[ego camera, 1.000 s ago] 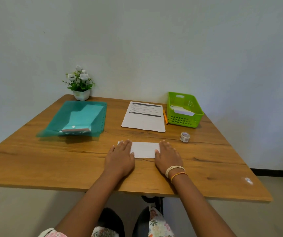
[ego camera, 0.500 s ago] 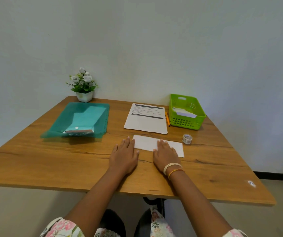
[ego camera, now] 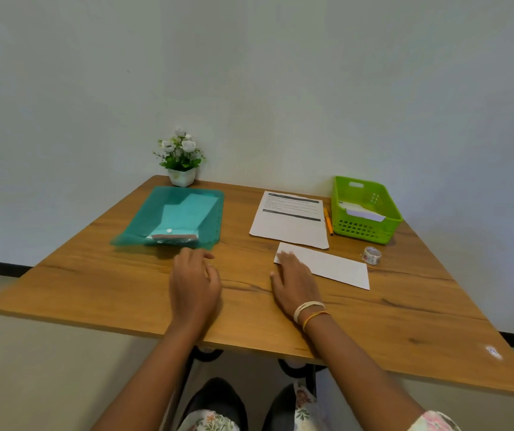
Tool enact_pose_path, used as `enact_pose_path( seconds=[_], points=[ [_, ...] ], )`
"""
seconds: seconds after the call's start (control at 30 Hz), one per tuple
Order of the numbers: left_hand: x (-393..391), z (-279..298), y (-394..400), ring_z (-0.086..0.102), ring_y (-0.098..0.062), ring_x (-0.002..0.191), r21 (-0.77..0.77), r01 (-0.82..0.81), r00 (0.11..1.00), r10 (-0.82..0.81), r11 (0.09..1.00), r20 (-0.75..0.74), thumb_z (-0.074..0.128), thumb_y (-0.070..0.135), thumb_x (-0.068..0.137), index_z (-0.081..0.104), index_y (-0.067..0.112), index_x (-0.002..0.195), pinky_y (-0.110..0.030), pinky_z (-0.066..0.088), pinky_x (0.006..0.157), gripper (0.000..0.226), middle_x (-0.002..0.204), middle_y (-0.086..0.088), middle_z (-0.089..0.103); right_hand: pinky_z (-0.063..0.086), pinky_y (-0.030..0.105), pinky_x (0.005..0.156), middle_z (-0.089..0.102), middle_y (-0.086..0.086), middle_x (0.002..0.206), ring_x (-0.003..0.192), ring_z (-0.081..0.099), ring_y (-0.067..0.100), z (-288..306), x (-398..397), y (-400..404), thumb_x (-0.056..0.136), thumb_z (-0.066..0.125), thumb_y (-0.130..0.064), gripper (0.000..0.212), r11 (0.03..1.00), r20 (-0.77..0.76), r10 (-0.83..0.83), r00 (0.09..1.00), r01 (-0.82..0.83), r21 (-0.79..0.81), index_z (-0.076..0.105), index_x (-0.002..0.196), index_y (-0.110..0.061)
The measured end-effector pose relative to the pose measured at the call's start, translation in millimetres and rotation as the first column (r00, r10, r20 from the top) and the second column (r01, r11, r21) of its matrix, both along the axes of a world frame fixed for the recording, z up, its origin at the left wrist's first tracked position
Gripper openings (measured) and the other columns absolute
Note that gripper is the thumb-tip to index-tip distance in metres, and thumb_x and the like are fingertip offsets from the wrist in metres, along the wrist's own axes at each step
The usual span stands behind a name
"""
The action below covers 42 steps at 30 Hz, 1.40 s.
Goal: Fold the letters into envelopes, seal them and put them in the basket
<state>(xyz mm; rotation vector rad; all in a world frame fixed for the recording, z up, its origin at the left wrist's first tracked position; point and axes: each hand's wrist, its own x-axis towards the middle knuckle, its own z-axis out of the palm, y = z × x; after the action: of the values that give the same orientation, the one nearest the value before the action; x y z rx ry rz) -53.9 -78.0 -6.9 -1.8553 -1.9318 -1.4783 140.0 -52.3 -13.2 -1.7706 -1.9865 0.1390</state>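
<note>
A folded white letter lies flat on the wooden table, slanted toward the right. My right hand rests flat on the letter's left end with straight fingers. My left hand is off the paper, hovering over the bare wood just in front of the teal folder, fingers loosely curled and holding nothing. An unfolded printed letter lies behind. The green basket at the back right holds a white envelope. A small tape roll sits beside the folded letter's right end.
An orange pen lies between the printed letter and the basket. A small potted plant stands against the wall at the back left. The teal folder holds light envelopes, one with a pink edge at its front.
The folded letter has slid right and back and turned slantwise. My left hand left the paper and moved left toward the teal folder. My right hand stayed on the letter.
</note>
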Motion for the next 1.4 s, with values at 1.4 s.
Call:
enact_pose_path(
  seconds=[1.4],
  points=[
    [-59,-19,41,0.014,-0.028,0.147,-0.450,-0.301,0.951,0.228,0.841,-0.210,0.044,0.034,0.097,0.024,0.015,0.149,-0.056,0.021,0.113,0.059,0.160,-0.007,0.015,0.052,0.019,0.063,0.064,-0.002,0.087,0.080,0.058,0.008,69,-130,38,0.087,0.063,-0.018,0.009,0.898,-0.544,0.343,0.766,-0.097,0.430,0.063,0.093,-0.012]
  ],
)
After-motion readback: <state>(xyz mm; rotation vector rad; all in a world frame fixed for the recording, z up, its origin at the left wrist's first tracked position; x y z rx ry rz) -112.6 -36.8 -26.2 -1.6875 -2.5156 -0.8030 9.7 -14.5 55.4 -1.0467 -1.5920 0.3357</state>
